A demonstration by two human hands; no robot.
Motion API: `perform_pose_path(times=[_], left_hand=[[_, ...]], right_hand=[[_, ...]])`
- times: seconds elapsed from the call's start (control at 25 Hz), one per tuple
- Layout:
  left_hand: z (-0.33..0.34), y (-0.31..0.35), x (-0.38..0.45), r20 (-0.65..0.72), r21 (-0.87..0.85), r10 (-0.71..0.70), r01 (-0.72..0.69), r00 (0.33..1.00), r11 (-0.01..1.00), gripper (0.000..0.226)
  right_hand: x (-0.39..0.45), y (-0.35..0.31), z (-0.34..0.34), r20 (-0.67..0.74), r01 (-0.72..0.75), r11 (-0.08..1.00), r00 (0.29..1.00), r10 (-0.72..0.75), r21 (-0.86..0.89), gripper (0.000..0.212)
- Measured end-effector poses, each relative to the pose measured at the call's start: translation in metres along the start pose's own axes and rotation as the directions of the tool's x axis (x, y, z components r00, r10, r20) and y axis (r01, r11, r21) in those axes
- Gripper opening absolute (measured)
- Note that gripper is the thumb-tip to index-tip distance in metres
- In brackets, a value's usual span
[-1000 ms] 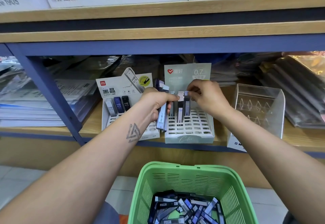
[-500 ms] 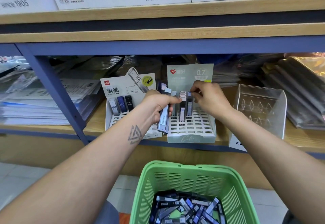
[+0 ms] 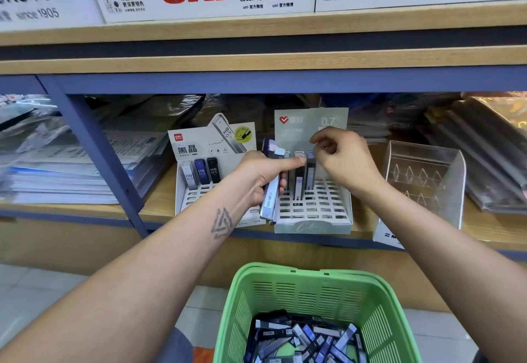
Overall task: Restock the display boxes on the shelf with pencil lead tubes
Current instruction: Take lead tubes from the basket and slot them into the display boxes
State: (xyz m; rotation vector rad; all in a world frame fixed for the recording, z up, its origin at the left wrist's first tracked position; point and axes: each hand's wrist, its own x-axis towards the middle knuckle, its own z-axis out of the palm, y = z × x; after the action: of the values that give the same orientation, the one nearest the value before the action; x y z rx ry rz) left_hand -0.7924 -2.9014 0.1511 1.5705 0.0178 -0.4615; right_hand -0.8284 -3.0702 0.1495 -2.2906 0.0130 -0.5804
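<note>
**Plastic tubes, light and slick**

Left hand [image 3: 261, 176] clamps a bundle of lead tubes [image 3: 271, 188] beside the 0.7 display box [image 3: 313, 220]. Right hand [image 3: 343, 160], fingers curled, seems empty above its slotted tubes. Pinch each by the cap.

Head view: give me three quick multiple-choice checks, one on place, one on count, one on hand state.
1. The green basket sits:
A. on the shelf
B. below the shelf, nearest the camera
C. inside the clear stand

2. Tubes standing in the white HB box:
A. one
B. three
C. six

3. The left hand:
A. hangs idle
B. grips a bundle of tubes
C. presses the basket

Answers: B, it sits low in the foreground under the shelf edge; B, grey, blue and black tubes stand there; B, its fingers curl round the bundle.
</note>
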Motion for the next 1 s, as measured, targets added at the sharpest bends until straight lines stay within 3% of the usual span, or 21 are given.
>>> perform_pose_path(times=[0.08,0.12,0.2,0.28,0.36,0.48,0.64,0.8,0.88,1.0], left_hand=[[0.0,-0.001,-0.003,0.029,-0.003,-0.001,0.001,1.0,1.0,0.039],[-0.001,-0.001,-0.005,0.047,0.001,0.008,-0.008,0.999,1.0,0.037],[0.0,-0.001,-0.01,0.083,0.036,0.027,-0.03,0.996,0.999,0.027],[0.003,-0.001,-0.016,0.088,0.092,0.043,-0.051,0.995,0.994,0.021],[0.007,-0.002,-0.019,0.082,0.116,0.047,-0.057,0.995,0.992,0.017],[0.008,-0.003,-0.02,0.089,0.104,0.04,-0.05,0.995,0.993,0.018],[0.001,0.003,-0.024,0.092,0.059,0.033,-0.038,0.995,0.998,0.023],[-0.02,0.011,-0.021,-0.005,0.051,-0.002,0.002,1.0,0.999,0.052],[-0.034,0.012,-0.017,-0.088,-0.007,-0.002,0.001,0.996,1.0,0.042],[-0.049,0.01,-0.011,-0.189,-0.02,0.002,-0.006,0.982,1.0,0.027]], right_hand=[[-0.005,-0.018,-0.001,0.167,-0.202,0.916,0.974,0.151,0.346,0.019],[-0.008,-0.023,-0.002,0.243,-0.289,0.853,0.95,0.197,0.434,0.018],[-0.011,-0.027,-0.006,0.317,-0.379,0.785,0.916,0.245,0.49,0.015],[-0.013,-0.029,-0.007,0.346,-0.389,0.79,0.907,0.24,0.474,0.021],[-0.015,-0.032,-0.003,0.329,-0.338,0.86,0.92,0.215,0.383,0.027],[-0.012,-0.036,0.004,0.276,-0.339,0.87,0.929,0.248,0.357,0.017],[-0.005,-0.033,0.001,0.305,-0.453,0.703,0.891,0.336,0.549,0.01],[0.002,-0.025,-0.005,0.207,-0.388,0.614,0.915,0.346,0.688,0.008],[0.007,-0.022,-0.008,0.114,-0.324,0.6,0.926,0.361,0.731,0.01],[0.011,-0.022,-0.01,0.021,-0.231,0.704,0.956,0.294,0.672,0.012]])
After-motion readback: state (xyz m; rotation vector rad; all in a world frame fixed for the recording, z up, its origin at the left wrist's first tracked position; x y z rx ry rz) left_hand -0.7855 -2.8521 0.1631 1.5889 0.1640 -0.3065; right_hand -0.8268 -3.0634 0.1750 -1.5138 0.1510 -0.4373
